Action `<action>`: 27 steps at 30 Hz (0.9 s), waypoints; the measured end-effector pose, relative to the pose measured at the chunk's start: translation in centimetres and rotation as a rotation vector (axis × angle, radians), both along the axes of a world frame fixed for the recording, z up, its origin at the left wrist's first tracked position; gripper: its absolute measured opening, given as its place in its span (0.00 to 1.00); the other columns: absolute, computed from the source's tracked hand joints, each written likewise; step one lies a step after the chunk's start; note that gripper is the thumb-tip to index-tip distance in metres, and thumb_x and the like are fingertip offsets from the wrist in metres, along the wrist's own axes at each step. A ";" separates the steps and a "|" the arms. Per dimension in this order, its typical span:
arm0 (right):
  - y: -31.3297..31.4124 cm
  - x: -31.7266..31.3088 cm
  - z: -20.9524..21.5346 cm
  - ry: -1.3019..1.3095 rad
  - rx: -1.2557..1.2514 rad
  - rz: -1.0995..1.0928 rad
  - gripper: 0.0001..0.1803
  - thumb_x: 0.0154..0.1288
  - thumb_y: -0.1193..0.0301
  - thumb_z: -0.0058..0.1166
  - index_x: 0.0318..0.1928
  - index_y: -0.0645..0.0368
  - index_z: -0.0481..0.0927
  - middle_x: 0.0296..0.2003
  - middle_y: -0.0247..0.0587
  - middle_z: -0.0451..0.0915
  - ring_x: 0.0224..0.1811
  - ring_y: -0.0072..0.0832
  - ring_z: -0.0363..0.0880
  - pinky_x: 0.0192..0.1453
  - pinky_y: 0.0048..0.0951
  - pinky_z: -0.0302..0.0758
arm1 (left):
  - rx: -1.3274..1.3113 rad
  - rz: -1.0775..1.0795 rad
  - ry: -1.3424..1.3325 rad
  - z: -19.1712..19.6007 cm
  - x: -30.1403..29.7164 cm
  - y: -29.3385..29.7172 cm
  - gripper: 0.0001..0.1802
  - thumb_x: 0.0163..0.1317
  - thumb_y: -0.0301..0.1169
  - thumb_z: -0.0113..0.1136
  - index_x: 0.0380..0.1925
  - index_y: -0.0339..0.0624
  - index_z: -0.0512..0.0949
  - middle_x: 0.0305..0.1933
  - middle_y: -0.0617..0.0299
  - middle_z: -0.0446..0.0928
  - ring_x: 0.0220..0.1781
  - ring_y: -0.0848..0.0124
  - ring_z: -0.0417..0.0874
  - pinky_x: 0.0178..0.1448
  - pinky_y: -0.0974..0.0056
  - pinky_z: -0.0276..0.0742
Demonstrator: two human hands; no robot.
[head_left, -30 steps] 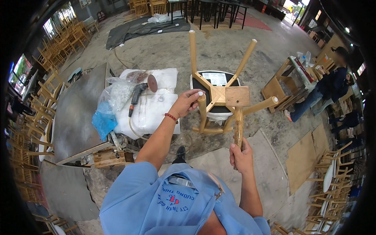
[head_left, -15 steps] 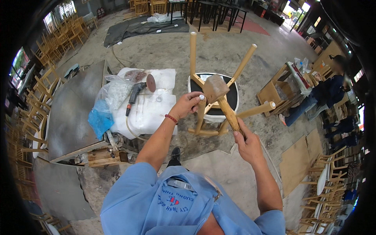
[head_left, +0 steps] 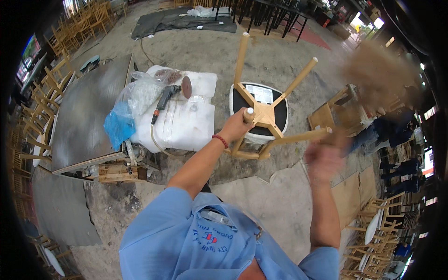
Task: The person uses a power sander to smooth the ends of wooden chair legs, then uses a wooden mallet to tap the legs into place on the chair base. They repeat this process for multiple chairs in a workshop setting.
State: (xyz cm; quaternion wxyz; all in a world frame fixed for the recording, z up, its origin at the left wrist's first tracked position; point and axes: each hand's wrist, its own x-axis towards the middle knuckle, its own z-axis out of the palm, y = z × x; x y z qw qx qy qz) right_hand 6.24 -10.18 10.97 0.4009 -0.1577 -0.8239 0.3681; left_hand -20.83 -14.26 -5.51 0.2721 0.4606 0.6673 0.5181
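Observation:
An upside-down wooden chair (head_left: pixel 265 113) stands in front of me, its legs pointing up and its dark seat underside showing. My left hand (head_left: pixel 237 124) is wrapped around the top of the near-left chair leg, just below a white glide (head_left: pixel 250 111) on its end. My right hand (head_left: pixel 325 161), blurred by motion, grips a wooden mallet. The mallet head (head_left: pixel 382 74) is a brown smear up at the right, well apart from the chair. Close to my right hand is the tip of the near-right leg (head_left: pixel 308 134).
Left of the chair, a sander (head_left: pixel 169 97) with a round disc lies on white foam sheeting (head_left: pixel 186 126), beside clear and blue plastic bags (head_left: pixel 119 126). A dark-topped table (head_left: pixel 88 116) stands farther left. At right are a wooden crate (head_left: pixel 322 116) and a person (head_left: pixel 392 128).
The mallet has swung from over the chair up and to the right with my right hand. My left hand has gone from fingertips at the glide to a fuller grip on the leg.

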 end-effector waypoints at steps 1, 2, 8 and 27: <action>-0.6 -0.3 -3.7 -0.274 0.111 -0.211 0.25 0.71 0.62 0.50 0.64 0.60 0.73 0.36 0.47 0.83 0.27 0.28 0.79 0.33 0.28 0.77 | -0.022 -0.013 0.001 -0.4 -0.3 0.0 0.26 0.55 0.31 0.70 0.54 0.40 0.73 0.52 0.48 0.79 0.54 0.52 0.81 0.57 0.55 0.75; 0.4 1.3 -6.1 -0.478 0.014 -0.189 0.25 0.71 0.64 0.50 0.65 0.61 0.72 0.38 0.46 0.83 0.30 0.28 0.79 0.39 0.29 0.77 | -0.029 -0.020 -0.006 -0.8 -0.9 0.1 0.26 0.56 0.31 0.70 0.53 0.40 0.73 0.53 0.48 0.79 0.55 0.51 0.80 0.57 0.55 0.76; -1.5 11.0 -9.4 -0.673 -0.597 -0.322 0.26 0.77 0.60 0.40 0.70 0.55 0.65 0.14 0.26 0.64 0.11 0.15 0.61 0.14 0.22 0.61 | 0.055 0.133 0.082 -2.7 -1.5 -1.3 0.26 0.52 0.30 0.69 0.54 0.41 0.77 0.52 0.50 0.81 0.56 0.54 0.81 0.60 0.56 0.76; -11.3 -24.7 -24.7 -0.734 -0.981 0.137 0.27 0.68 0.69 0.55 0.66 0.58 0.70 0.23 0.35 0.73 0.11 0.19 0.66 0.13 0.25 0.62 | 0.355 1.059 -0.753 -9.2 -37.1 -23.9 0.14 0.63 0.30 0.56 0.46 0.34 0.78 0.37 0.58 0.78 0.35 0.72 0.76 0.38 0.68 0.71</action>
